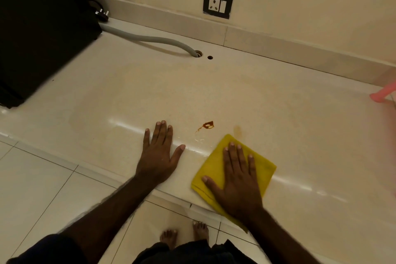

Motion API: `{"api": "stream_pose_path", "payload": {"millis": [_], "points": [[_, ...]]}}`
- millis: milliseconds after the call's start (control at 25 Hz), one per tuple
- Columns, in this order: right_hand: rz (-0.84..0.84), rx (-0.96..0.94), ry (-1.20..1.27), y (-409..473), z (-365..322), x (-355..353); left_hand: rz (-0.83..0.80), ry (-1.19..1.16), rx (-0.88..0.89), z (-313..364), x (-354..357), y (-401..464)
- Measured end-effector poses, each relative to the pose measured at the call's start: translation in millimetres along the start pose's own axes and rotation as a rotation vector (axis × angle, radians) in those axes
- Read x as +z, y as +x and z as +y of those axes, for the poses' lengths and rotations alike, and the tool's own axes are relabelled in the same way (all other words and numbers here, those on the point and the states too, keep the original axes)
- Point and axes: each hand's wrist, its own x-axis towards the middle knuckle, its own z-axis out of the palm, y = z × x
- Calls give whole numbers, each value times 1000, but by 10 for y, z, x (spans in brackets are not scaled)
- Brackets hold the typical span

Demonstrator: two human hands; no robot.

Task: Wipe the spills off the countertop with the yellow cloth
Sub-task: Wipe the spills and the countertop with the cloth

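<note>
A folded yellow cloth (214,167) lies flat near the front edge of the cream countertop (257,96). My right hand (237,180) presses on it, palm down, fingers spread. A small brown spill (207,125) sits just beyond the cloth's far left corner, apart from it. A faint yellowish smear (237,129) marks the counter just past the cloth's far corner. My left hand (159,154) rests flat on the bare counter to the left of the spill, fingers apart, holding nothing.
A black appliance (38,28) stands at the back left. A grey hose (150,39) runs from it into a hole (199,54) in the counter. Two wall sockets (217,4) sit on the back wall. A pink object (383,94) shows at the right edge.
</note>
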Motion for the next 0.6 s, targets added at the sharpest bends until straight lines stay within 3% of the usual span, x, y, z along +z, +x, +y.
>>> {"api": "stream_pose_path", "payload": {"millis": [320,480,600], "points": [[78,350,17,379,923,-174,-15,16,-3,-13,8,13],[15,364,43,681,677,-224,-6,33,3,-6,16,-9],[48,262,34,416,305,-114,13,30,-4,-1,24,-5]]}}
